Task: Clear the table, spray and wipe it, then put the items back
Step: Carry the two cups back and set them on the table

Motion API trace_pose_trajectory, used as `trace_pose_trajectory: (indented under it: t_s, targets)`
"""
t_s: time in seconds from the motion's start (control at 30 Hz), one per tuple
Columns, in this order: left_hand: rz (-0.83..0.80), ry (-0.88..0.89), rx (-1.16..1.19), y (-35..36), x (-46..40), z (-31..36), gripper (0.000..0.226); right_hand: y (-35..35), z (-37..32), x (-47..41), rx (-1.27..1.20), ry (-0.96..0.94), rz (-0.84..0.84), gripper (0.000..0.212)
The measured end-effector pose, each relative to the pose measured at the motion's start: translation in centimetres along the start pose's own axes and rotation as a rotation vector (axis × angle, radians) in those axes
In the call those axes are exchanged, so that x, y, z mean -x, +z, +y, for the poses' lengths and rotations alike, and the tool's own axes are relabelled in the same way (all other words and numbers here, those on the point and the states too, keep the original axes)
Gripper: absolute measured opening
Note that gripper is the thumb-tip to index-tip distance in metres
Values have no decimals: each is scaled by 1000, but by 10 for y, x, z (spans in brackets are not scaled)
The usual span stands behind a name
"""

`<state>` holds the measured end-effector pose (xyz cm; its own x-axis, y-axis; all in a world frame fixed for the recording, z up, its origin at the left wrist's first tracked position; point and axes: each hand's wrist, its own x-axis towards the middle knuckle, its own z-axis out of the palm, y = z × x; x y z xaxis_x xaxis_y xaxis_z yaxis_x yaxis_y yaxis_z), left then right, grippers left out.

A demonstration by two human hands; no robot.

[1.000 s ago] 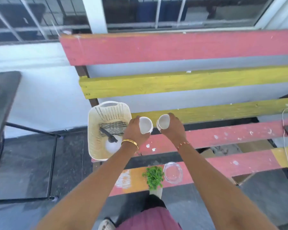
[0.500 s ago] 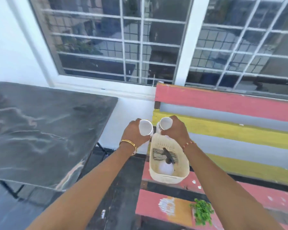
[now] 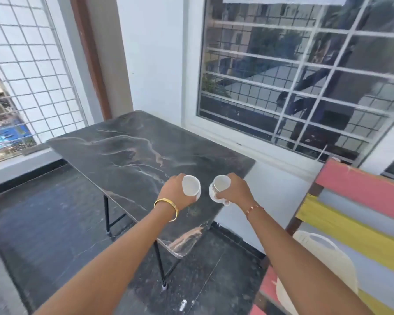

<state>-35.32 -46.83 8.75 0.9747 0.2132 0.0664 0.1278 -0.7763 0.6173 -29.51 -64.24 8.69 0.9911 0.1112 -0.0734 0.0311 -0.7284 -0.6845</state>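
My left hand (image 3: 174, 192) grips a white cup (image 3: 191, 185), and my right hand (image 3: 237, 189) grips a second white cup (image 3: 221, 187) with a small pattern on its side. Both cups are held above the near right part of the black marble-patterned table (image 3: 132, 153), their mouths tilted toward me and empty inside. Nothing stands on the tabletop that I can see.
A bench with pink, yellow and grey slats (image 3: 355, 214) stands at the right, with a cream plastic basket (image 3: 323, 258) on its seat. A barred window (image 3: 300, 71) is behind the table. Dark tiled floor (image 3: 43, 223) lies to the left.
My view has swung left from the bench to the table. Both hands carried the cups from above the basket to above the table's near right part.
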Motion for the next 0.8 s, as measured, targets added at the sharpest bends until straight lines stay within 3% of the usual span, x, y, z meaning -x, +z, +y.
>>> trace_pose_trajectory:
  t_s: [0.17, 0.4, 0.5, 0.8]
  targets:
    - [29, -143, 36, -27, -13, -50, 63, 54, -45, -30, 7, -37, -112, 56]
    - [17, -252, 8, -46, -72, -116, 57, 121, -83, -95, -1, -39, -184, 49]
    - [4, -240, 2, -55, -114, -139, 52, 146, -98, -134, 0, -27, -175, 42]
    - [-128, -229, -68, -82, -226, -195, 55, 192, -142, -218, -32, 92, -127, 56]
